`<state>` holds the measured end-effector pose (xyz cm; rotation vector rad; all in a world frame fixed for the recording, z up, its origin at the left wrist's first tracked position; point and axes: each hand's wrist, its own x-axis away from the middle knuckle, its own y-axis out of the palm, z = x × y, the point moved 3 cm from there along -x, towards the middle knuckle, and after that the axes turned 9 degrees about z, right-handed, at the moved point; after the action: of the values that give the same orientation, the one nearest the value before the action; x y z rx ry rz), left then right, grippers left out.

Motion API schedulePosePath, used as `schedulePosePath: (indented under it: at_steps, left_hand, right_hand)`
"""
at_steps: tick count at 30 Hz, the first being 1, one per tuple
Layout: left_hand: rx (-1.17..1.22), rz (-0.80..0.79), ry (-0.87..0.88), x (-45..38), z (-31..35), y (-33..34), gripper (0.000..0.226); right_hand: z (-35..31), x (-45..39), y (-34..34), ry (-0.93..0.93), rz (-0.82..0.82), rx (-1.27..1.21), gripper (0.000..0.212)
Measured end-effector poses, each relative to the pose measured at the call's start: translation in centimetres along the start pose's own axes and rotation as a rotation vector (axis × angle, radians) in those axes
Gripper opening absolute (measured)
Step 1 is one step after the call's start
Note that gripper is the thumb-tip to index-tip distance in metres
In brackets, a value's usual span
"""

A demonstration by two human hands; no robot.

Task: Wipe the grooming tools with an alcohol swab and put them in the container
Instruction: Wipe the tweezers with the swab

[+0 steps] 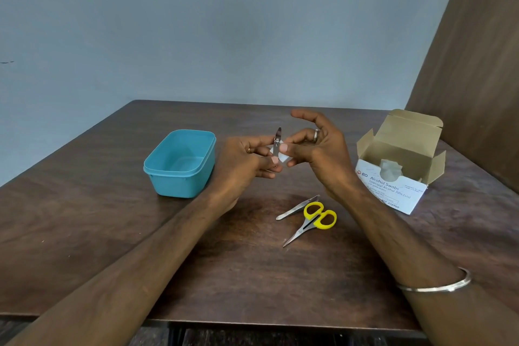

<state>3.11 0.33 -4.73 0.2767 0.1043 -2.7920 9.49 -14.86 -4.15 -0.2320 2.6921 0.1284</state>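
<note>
Item 1, nail clipper (277,143): metal, held upright at centre of frame above the bench (112,233). The left hand (244,161) has its grip clenched round the lower end; the lever tip points up.

Item 2, alcohol swab (283,158): small white square, pinched by thumb and forefinger of the right hand (317,149) and pressed against the clipper's side. Remaining fingers of that hand are spread and lifted.

Item 3, container (179,163): teal, lidless, left of centre; nothing is visible inside it.

Item 4, tweezers (297,207) and item 5, yellow-handled scissors (311,222): lying touching on the bench, lower centre, untouched.

Item 6, swab box (398,174): open, at right of frame.

Step in hand, by judgement: wiping the first tool; two remain.

Next move, by judgement: finish the clipper's faces, then carry it left and set it into the container, keeping the swab pinched for the tweezers.
</note>
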Motion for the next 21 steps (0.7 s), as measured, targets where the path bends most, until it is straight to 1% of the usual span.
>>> schedulePosePath:
  at_steps: [3,7,11,16,21]
  left_hand:
    - [0.003,-0.005,0.005,0.06,0.01,0.07,0.037]
    - [0.001,0.001,-0.005,-0.02,-0.06,0.02,0.038]
    - [-0.021,0.004,-0.002,-0.04,-0.05,0.1,0.038]
    - [-0.012,0.009,-0.01,0.0,-0.09,0.07,0.038]
    - [-0.012,0.012,0.006,0.05,0.08,0.16,0.036]
  right_hand:
    - [-0.02,-0.01,-0.12,-0.006,0.012,0.008,0.06]
    - [-0.01,0.05,0.03,-0.004,-0.018,0.022,0.061]
    - [-0.11,0.0,-0.14,-0.016,0.022,0.008,0.06]
    - [-0.06,0.07,-0.01,0.002,-0.018,0.014,0.059]
    - [-0.31,0.13,-0.14,0.003,0.031,0.014,0.055]
